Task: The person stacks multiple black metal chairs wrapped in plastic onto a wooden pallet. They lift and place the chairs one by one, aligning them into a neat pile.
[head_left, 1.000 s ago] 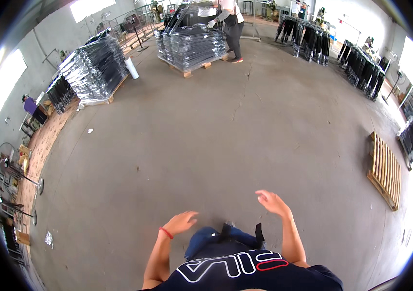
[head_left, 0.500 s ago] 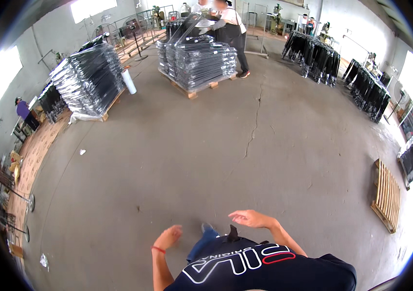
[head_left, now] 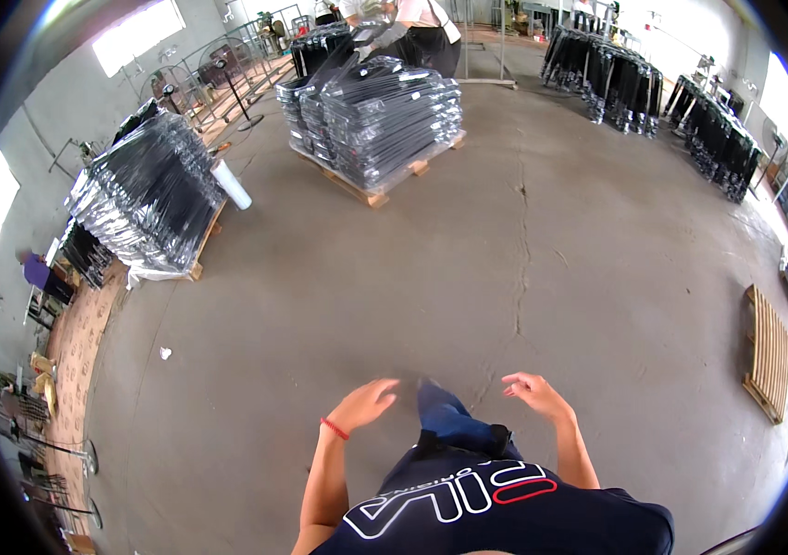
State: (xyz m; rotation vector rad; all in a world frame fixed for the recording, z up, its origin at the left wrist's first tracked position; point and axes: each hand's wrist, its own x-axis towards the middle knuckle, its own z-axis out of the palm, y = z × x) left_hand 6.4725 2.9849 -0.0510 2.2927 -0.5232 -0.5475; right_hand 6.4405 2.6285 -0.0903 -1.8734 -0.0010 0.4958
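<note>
My left hand (head_left: 366,405), with a red band at its wrist, hangs in front of my body with nothing in it. Its fingers are loosely stretched, the thumb apart. To the right of my forward leg, my right hand (head_left: 537,394) is bare too, its fingers slightly bent and spread. Neither hand touches anything. Ahead on a wooden pallet (head_left: 377,198) stands a stack of black parts wrapped in clear film (head_left: 384,116). A person (head_left: 426,37) in dark trousers leans over its far side, their hands partly hidden.
Another wrapped stack (head_left: 153,185) stands on the left, a roll of film (head_left: 231,184) beside it. Black parts hang from racks (head_left: 602,79) at the far right. A slatted pallet (head_left: 768,356) leans at the right. Fans (head_left: 88,456) line the left. White scrap (head_left: 165,353) lies on the floor.
I have stepped toward the wrapped stack, which looks nearer. Both my hands have swung, the left one forward and to the right. The person behind the stack is now cut off by the upper rim.
</note>
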